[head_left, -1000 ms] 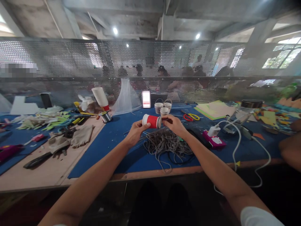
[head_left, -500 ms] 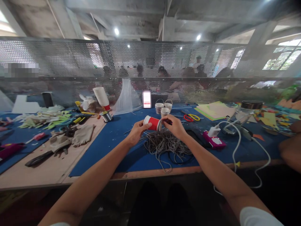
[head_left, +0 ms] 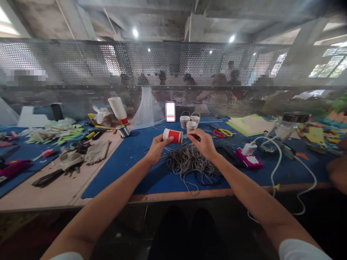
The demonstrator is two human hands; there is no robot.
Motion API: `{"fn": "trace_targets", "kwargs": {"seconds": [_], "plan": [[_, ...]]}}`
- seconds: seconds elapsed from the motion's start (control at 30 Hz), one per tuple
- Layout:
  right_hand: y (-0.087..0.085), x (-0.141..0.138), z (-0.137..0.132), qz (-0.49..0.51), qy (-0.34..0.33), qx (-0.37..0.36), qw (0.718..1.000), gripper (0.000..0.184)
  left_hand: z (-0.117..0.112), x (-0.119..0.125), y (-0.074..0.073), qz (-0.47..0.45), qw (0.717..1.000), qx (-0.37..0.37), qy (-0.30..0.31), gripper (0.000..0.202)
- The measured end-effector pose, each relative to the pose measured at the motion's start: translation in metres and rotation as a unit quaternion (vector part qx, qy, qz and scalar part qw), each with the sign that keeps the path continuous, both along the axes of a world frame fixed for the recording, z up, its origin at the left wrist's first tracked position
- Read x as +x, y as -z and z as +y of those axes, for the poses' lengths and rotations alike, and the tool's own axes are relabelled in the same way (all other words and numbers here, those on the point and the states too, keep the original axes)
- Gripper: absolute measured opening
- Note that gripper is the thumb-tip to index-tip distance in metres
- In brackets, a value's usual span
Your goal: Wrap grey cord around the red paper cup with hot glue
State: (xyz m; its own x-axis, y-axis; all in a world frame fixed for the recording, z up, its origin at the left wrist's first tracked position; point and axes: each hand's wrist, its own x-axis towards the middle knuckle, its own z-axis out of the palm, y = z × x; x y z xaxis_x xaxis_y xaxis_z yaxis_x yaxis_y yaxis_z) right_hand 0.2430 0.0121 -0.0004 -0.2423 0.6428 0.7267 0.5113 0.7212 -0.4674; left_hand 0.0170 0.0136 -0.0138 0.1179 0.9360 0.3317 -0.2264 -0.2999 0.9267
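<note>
My left hand (head_left: pixel 157 147) is closed around a red and white paper cup (head_left: pixel 173 136), tilted on its side with the white rim to the left. Just right of the cup's other end, my right hand (head_left: pixel 202 142) pinches something small, too unclear to name. A faint pale strip shows between those fingertips and the cup. Beneath both hands lies a loose heap of grey cord (head_left: pixel 189 162). Behind them stand several small cups with wire-like handles (head_left: pixel 192 125).
Red and yellow scissors (head_left: pixel 219 133) lie right of the cups, by stacked coloured paper (head_left: pixel 246 124). A magenta box with a white plug (head_left: pixel 249 159) trails a white cable. Stacked paper cups (head_left: pixel 117 108) lean at left, near gloves (head_left: pixel 97 151). Another person's arm (head_left: pixel 337 164) shows at right.
My right hand has drawn off the cup's end, slightly to the right, leaving a small gap. My left hand still holds the cup. The view has shifted slightly.
</note>
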Motion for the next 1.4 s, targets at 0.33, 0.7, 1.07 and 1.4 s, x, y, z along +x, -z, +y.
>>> {"fn": "trace_targets", "kwargs": {"seconds": [0.33, 0.7, 1.07, 1.4], "plan": [[0.0, -0.003, -0.012, -0.055, -0.022, 0.017, 0.998, 0.022, 0.005, -0.002, 0.001, -0.046, 0.998, -0.016, -0.029, 0.04], [-0.006, -0.006, -0.022, -0.11, -0.068, 0.04, 0.991, 0.024, 0.005, -0.001, 0.003, -0.036, 0.999, -0.003, -0.022, 0.04], [0.0, 0.044, 0.028, -0.185, 0.291, -0.127, 0.93, 0.024, 0.009, -0.004, 0.002, -0.101, 0.994, -0.032, -0.009, 0.035], [0.014, 0.069, 0.047, -0.284, 0.307, -0.314, 0.852, 0.044, 0.007, -0.004, -0.003, -0.133, 0.989, -0.068, 0.021, 0.037]]}}
